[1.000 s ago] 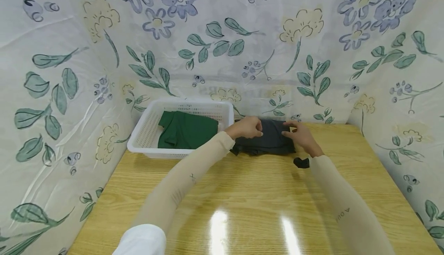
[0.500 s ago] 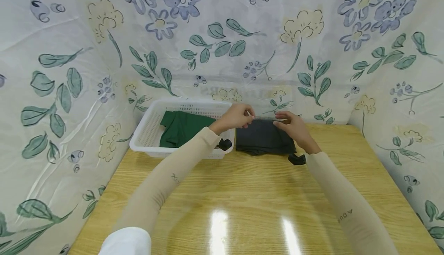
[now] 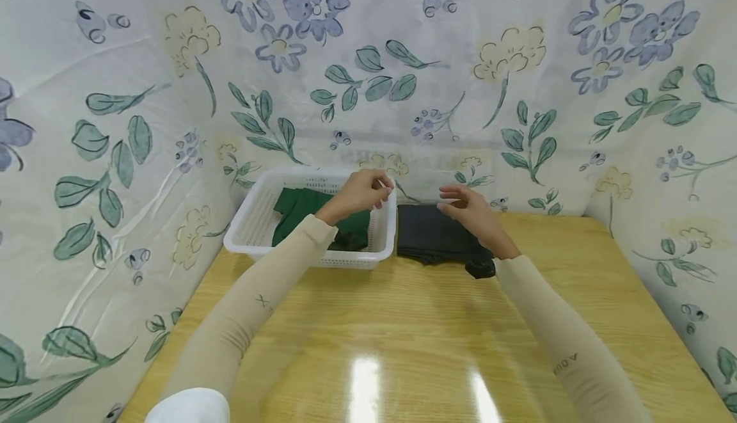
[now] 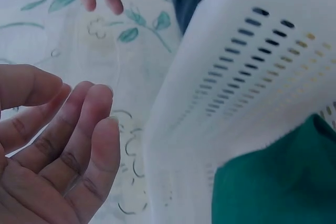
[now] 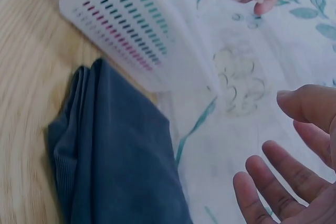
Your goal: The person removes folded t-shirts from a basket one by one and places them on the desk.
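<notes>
My left hand (image 3: 358, 194) hovers over the right part of a white plastic basket (image 3: 242, 242), its fingers loosely bent and holding nothing. Inside the basket lies a folded green garment (image 3: 295, 204), partly hidden by my left forearm; it also shows in the left wrist view as green cloth (image 4: 268, 187). My right hand (image 3: 473, 217) is above a folded dark garment (image 3: 423, 234) on the table, with thumb and fingers spread apart. In the right wrist view the dark garment (image 5: 123, 150) lies flat in layers, apart from the fingers.
The wooden table (image 3: 368, 320) stretches in front. A floral-patterned curtain (image 3: 437, 90) stands behind it and along both sides. The basket's right wall stands close beside the dark garment. A black wrist strap piece (image 3: 480, 269) hangs beneath my right wrist.
My left hand has moved left, from over the dark garment to above the basket. My right hand has shifted slightly left and up. The dark garment stays in place.
</notes>
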The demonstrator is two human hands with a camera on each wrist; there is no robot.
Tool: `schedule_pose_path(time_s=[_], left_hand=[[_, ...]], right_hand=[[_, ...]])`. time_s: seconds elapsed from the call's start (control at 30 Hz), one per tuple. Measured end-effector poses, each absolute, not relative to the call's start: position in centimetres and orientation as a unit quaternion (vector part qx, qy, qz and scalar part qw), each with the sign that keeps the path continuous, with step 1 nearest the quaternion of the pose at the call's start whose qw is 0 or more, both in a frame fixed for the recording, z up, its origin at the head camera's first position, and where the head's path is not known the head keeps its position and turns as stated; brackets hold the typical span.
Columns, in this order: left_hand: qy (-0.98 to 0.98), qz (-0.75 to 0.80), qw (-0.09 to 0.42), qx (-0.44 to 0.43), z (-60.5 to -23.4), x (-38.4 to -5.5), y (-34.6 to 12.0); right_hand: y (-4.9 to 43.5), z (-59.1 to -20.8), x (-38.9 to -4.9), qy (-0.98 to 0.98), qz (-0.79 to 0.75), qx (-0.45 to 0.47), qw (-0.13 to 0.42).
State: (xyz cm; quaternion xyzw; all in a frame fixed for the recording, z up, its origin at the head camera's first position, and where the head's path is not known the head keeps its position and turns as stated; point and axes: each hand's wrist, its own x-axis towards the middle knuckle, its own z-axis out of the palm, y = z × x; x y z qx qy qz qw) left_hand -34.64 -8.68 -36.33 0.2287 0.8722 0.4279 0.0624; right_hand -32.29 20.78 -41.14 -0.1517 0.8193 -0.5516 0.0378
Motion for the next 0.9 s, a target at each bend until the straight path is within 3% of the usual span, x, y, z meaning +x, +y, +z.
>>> schedule_pose_path(time_s=[0.9], left_hand=[[0.892, 0.419, 0.050, 0.159, -36.8, -34.6, -18.2]], right_hand=[[12.8, -40.0, -32.3, 0.795, -0.567, -0.203, 0.070]])
